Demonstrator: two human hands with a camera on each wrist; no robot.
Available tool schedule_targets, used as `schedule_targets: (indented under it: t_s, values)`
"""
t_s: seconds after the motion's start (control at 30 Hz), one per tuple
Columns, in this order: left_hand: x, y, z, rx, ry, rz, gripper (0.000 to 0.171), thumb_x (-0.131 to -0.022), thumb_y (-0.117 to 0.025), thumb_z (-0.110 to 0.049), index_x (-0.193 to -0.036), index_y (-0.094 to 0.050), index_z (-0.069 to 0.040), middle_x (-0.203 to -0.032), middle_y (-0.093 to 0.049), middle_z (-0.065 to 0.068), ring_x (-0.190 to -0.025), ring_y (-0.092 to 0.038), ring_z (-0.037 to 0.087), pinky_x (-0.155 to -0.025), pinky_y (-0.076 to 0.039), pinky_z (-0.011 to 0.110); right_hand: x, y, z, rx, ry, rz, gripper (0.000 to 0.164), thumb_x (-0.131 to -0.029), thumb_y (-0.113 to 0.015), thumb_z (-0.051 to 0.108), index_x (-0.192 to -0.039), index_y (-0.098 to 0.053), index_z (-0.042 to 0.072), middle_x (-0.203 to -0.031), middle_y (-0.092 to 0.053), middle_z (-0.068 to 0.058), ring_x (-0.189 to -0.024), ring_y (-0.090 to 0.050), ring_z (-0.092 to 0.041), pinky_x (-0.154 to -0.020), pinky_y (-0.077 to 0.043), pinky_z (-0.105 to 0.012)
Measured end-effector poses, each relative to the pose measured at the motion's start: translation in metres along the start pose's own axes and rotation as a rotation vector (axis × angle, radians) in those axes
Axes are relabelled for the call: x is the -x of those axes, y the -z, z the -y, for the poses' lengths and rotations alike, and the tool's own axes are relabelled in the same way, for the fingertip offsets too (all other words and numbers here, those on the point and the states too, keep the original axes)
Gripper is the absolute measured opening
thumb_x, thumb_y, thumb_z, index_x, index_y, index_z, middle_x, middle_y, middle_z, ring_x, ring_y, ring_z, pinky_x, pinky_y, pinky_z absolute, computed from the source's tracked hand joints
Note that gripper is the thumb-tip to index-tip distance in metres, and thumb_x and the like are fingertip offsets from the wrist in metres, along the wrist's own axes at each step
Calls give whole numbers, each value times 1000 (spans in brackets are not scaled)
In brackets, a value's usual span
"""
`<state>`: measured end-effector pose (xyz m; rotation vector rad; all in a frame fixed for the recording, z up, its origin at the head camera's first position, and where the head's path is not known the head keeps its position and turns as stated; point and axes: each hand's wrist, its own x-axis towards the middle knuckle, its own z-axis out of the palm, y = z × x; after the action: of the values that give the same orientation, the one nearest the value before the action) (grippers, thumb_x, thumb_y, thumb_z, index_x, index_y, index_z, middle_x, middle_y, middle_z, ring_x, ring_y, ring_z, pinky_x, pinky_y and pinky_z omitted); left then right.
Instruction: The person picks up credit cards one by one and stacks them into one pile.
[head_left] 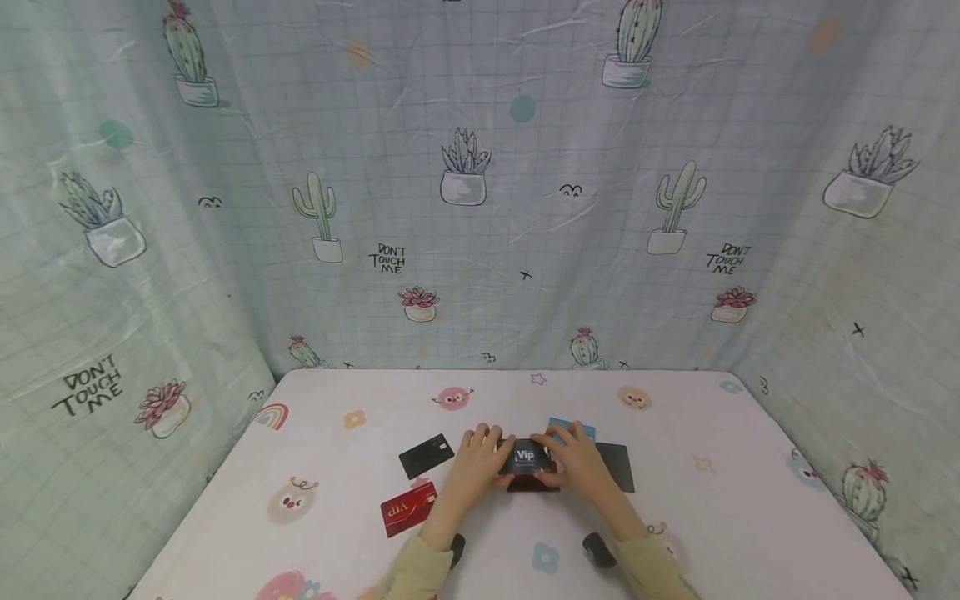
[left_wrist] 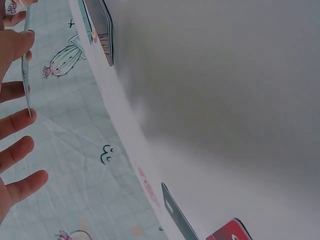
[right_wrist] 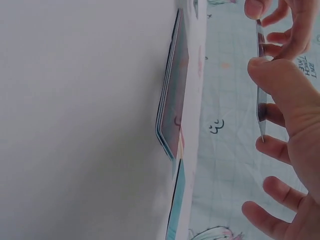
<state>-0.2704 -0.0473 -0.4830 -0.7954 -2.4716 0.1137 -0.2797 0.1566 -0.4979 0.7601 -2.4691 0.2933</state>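
Note:
A black card marked "Vip" (head_left: 527,455) is held between both hands, its printed face showing in the head view. My left hand (head_left: 472,468) pinches its left side between thumb and fingers. On the opposite side my right hand (head_left: 583,468) pinches it likewise. Both wrist views show the card edge-on (right_wrist: 260,90), raised above the table, with the lower fingers of each hand spread off it. Under it lies a small stack of cards (right_wrist: 172,85), whose red top card (head_left: 534,483) peeks out in the head view, partly covered by the held card.
Left of the hands lie a black chip card (head_left: 427,456) and a red VIP card (head_left: 408,509). A blue card (head_left: 576,431) and a dark grey card (head_left: 618,467) lie by the right hand, partly hidden. A cactus-print curtain (head_left: 525,325) surrounds the white patterned table (head_left: 300,450).

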Motion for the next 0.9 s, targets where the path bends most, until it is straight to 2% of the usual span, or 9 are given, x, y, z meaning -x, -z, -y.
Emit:
schedule_targets:
  t_s: [0.1,0.33,0.53,0.7,0.9]
  values:
    - [2,3,-4,10,14,15,56,-67,-70,-47,-114,-57,-20,-105,-53,2,-98,-47,19,-82,-43,35,4,3,1,-41,-23,9,52,-63,-76,38,-110,-61,20,-101,-55,1,-85,-42,-18,-66,-45,-31]
    - [4,3,-11,95,69,111,58,-68,-71,-41,-120,-54,-21,-110,-53,2,-100,-44,18,-82,-40,35,10,8,5,-79,-117,71,54,-62,-76,39,-111,-62,21,-103,-56,2,-87,-42,-18,-70,-45,-33]
    - [4,0,-14,131,90,108,59,-65,-75,-37,-118,-55,-20,-109,-54,1,-98,-44,18,-77,-38,34,12,5,5,-98,-153,68,55,-61,-78,36,-110,-62,19,-101,-55,1,-85,-42,-18,-69,-44,-34]
    - [6,-4,-17,151,107,137,60,-63,-76,-35,-118,-56,-20,-109,-55,1,-98,-45,19,-77,-38,35,13,4,6,-75,-166,64,54,-60,-78,36,-108,-63,18,-100,-56,2,-81,-40,-16,-65,-42,-31]
    - [8,-5,-19,149,118,162,56,-66,-74,-35,-117,-57,-21,-108,-56,-1,-97,-46,18,-77,-40,37,15,4,8,-93,-225,118,54,-61,-78,34,-110,-63,18,-102,-58,1,-81,-40,-16,-67,-42,-32]
